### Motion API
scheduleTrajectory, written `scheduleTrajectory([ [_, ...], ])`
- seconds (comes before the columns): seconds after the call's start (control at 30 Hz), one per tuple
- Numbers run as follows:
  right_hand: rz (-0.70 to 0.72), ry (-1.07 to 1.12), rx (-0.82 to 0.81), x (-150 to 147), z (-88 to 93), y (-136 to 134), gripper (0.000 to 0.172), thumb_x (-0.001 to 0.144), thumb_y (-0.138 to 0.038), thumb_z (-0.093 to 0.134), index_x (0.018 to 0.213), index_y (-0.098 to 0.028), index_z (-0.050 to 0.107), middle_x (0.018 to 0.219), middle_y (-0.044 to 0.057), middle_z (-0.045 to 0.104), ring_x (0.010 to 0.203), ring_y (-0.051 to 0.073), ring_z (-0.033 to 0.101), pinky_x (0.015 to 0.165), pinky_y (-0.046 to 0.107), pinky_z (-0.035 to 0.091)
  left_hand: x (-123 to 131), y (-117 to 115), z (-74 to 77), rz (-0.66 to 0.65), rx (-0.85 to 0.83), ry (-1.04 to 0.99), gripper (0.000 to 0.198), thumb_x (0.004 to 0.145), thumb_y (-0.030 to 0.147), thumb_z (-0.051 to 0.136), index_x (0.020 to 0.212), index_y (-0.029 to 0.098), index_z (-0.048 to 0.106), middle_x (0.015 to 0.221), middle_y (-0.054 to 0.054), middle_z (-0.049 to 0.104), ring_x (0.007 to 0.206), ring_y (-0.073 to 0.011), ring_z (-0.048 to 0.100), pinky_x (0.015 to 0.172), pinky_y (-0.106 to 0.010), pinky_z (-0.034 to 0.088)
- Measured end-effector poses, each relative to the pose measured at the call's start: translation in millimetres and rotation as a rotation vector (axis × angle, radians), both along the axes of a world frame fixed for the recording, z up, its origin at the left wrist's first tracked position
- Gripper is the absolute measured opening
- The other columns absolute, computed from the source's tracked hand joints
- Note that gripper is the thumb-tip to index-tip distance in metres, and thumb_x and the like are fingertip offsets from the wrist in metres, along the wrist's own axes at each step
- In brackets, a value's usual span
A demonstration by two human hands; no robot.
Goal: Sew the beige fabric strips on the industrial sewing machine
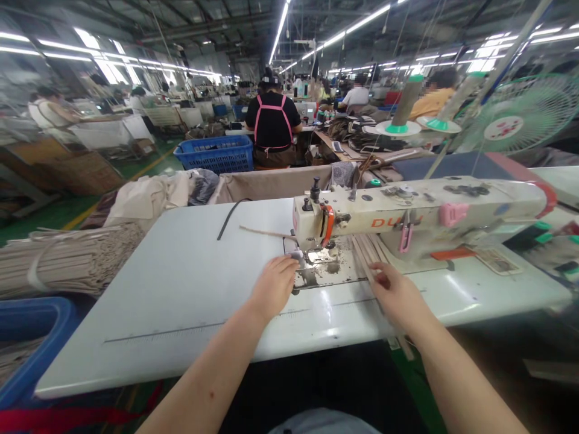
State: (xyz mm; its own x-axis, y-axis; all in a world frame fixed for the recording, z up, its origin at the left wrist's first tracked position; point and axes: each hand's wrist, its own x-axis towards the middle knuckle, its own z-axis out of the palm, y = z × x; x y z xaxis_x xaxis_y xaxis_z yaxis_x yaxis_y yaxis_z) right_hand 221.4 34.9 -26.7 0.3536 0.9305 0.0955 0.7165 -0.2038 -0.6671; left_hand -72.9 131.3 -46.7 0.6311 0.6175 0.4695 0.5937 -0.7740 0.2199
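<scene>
A white sewing machine [420, 208] with an orange thread-lever guard stands on the pale worktable [181, 283]. My left hand [274, 286] lies at the left edge of its metal needle plate [339, 274], fingers stretched close together. Whatever is beneath those fingertips is hidden. At the right, my right hand [400, 295] pinches a beige fabric strip between thumb and fingers. Several beige fabric strips [368, 250] lie under the machine arm beside that hand, and ends hang over the table's front edge. One thin strip [265, 232] extends left from behind the needle area.
A dark strip [228, 220] lies on the tabletop. Bundled beige strips [67, 259] and a blue tub [67, 307] are at the left. Behind the table stand a fabric-lined bin [266, 184] and a blue basket [215, 154]. Thread cones [407, 105] and a fan [511, 123] rise at right.
</scene>
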Motion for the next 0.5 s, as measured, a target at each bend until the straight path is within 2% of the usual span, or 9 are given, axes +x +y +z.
scheduleTrajectory([
  [0.1,0.131,0.289,0.015,-17.2,-13.2,-24.1,0.045,0.078,-0.029,0.047,0.120,-0.019,0.061,0.065,-0.004,0.059,0.060,0.019,0.062,0.061,0.031,0.047,0.3,2.5,0.3,-0.008,-0.006,-0.020,0.032,0.095,0.013,0.053,0.124,0.017,0.067,0.130,-0.010,0.070,0.130,-0.0281,0.058,0.116,-0.051,0.046],
  [0.2,0.172,0.468,-0.003,-36.2,-20.3,-42.9,0.044,0.077,-0.031,0.047,0.118,-0.019,0.059,0.064,-0.006,0.055,0.056,0.018,0.061,0.058,0.031,0.049,2.3,13.0,2.8,0.023,-0.040,-0.060,0.028,0.096,0.015,0.053,0.119,0.017,0.069,0.126,-0.011,0.070,0.124,-0.0271,0.061,0.113,-0.049,0.048],
  [0.33,0.234,0.684,-0.060,-56.6,-23.1,-54.8,0.040,0.073,-0.027,0.051,0.112,-0.023,0.057,0.077,-0.006,0.057,0.048,0.012,0.057,0.048,0.026,0.046,9.3,42.7,7.5,0.122,-0.186,-0.091,0.027,0.092,0.011,0.053,0.111,0.018,0.071,0.122,-0.011,0.068,0.116,-0.0246,0.063,0.110,-0.044,0.050],
  [0.43,0.260,0.843,-0.057,-65.4,-21.2,-58.5,0.058,0.069,-0.022,0.054,0.127,-0.027,0.055,0.094,-0.003,0.061,0.045,0.008,0.051,0.042,0.024,0.043,17.4,69.9,8.9,0.223,-0.277,-0.090,0.023,0.090,0.013,0.055,0.106,0.015,0.072,0.122,-0.014,0.067,0.119,-0.0263,0.061,0.112,-0.044,0.047],
  [0.5,0.293,0.928,-0.060,-66.8,-16.3,-61.0,0.063,0.073,-0.021,0.056,0.136,-0.028,0.055,0.096,-0.002,0.064,0.047,0.007,0.051,0.045,0.023,0.044,23.5,86.2,8.7,0.254,-0.300,-0.092,0.022,0.091,0.017,0.057,0.106,0.014,0.072,0.123,-0.015,0.066,0.121,-0.0273,0.058,0.113,-0.044,0.045],
])
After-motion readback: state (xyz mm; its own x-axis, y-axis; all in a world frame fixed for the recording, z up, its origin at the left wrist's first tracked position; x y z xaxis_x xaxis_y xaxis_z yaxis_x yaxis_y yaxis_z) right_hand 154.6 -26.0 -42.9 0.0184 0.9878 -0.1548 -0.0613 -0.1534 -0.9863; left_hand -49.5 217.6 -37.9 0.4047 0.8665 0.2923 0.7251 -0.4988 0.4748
